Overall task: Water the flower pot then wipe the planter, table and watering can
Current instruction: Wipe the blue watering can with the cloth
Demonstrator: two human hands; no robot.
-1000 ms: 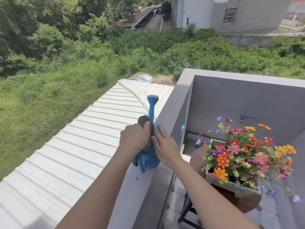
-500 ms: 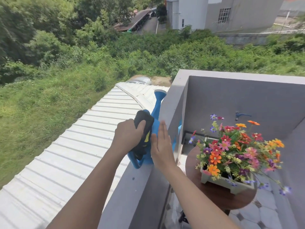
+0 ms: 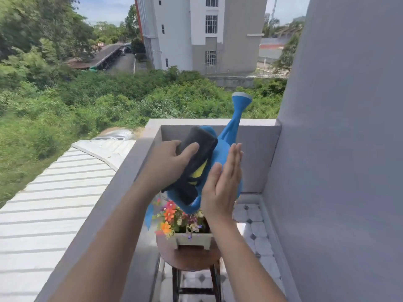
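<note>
the blue watering can (image 3: 226, 147), earlier propped on the parapet ledge, is now lifted clear and held above the flower planter (image 3: 193, 238). the left hand (image 3: 168, 164) presses a dark cloth (image 3: 196, 158) on it; the right hand (image 3: 220, 188) braces it, palm flat, fingers straight. wiping of the can is judged underway.

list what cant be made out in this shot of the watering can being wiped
Head view only:
- Watering can: much of its body is hidden by the dark cloth and both hands; no support visible beneath it.
- Right hand: flat against the can; its palm side is hidden.
- Left hand: fingers wrap the cloth.
- Planter: its right end is hidden by the right forearm.
- Table: its legs are cut off by the bottom edge.
</note>
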